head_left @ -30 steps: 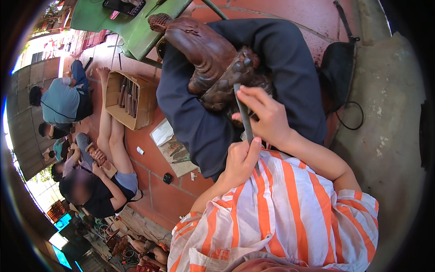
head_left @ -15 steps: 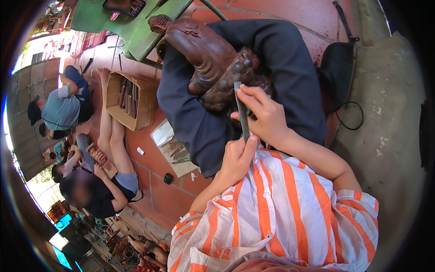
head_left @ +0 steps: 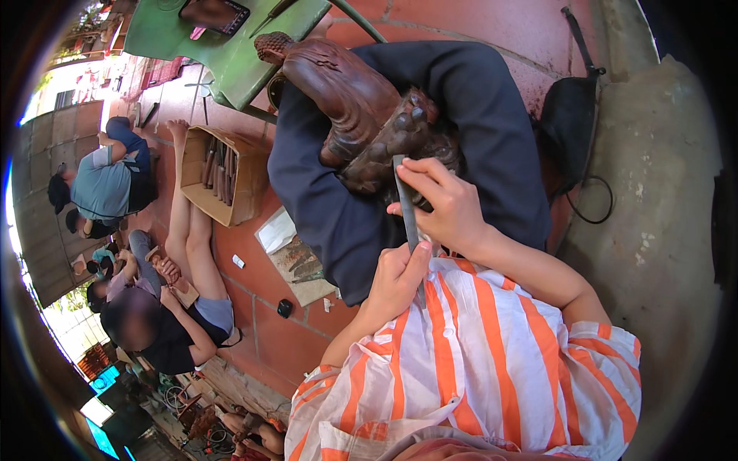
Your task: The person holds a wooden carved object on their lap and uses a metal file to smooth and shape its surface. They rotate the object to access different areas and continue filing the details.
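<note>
A dark brown carved wooden statue (head_left: 342, 84) of a seated figure lies tilted across my lap between my dark-trousered legs, its knobbly head toward the upper left. Both hands grip a slim, flat grey file (head_left: 407, 201). My left hand (head_left: 398, 280) is closed around its lower part, close to my striped shirt, and a thin pointed end shows below the fist. Near the far tip, my right hand (head_left: 446, 201) pinches the file between fingers and thumb. That tip lies at the edge of the statue's carved base (head_left: 396, 142); whether it touches the wood I cannot tell.
A cardboard box (head_left: 244, 184) of wooden-handled tools stands left of my leg. Beside it, a flat board (head_left: 296, 265) with tools lies on the red tiles. A green table (head_left: 238, 65) bears a phone. A black bag (head_left: 569, 127) is at right. Several people sit at left.
Both hands and the file have drawn back slightly toward my body, so the tip sits lower against the statue's base. The view has shifted a little; the grip looks the same.
</note>
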Demonstrator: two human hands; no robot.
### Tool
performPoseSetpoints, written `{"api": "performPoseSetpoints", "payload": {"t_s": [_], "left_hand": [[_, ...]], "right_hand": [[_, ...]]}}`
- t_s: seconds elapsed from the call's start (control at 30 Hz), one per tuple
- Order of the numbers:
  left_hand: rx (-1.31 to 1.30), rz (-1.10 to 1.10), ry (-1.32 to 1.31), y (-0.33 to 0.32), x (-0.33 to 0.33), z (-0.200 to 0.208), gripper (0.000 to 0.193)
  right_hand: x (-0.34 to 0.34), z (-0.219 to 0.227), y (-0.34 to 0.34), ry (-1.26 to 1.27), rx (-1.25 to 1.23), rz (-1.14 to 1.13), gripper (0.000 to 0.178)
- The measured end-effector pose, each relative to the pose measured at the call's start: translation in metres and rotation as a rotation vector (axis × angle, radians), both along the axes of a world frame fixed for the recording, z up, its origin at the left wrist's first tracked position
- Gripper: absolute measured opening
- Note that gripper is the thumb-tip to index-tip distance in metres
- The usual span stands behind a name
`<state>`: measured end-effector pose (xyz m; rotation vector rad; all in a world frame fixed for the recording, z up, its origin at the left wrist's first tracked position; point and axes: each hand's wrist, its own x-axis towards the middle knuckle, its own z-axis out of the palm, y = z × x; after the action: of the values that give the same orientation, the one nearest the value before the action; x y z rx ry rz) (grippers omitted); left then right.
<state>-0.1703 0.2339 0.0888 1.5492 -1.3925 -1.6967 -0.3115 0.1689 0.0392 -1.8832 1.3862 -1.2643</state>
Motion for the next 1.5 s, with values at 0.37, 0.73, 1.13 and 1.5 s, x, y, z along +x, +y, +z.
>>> {"api": "performPoseSetpoints", "payload": {"t_s": [0.37, 0.73, 1.13, 1.5], "left_hand": [[0.045, 0.014, 0.048, -0.002, 0.008, 0.005, 0.049], [0.066, 0.029, 0.123, -0.003, 0.009, 0.001, 0.047], [-0.009, 0.018, 0.042, -0.006, -0.001, 0.002, 0.044], [-0.208, -0.043, -0.200, -0.003, -0.027, -0.002, 0.036]], "right_hand": [[0.002, 0.006, 0.001, -0.010, 0.017, -0.009, 0.050], [0.001, 0.007, 0.001, 0.042, 0.058, 0.019, 0.051], [-0.003, 0.008, -0.005, 0.008, 0.008, -0.017, 0.048], [-0.012, -0.010, 0.003, -0.010, -0.034, 0.062, 0.055]]}}
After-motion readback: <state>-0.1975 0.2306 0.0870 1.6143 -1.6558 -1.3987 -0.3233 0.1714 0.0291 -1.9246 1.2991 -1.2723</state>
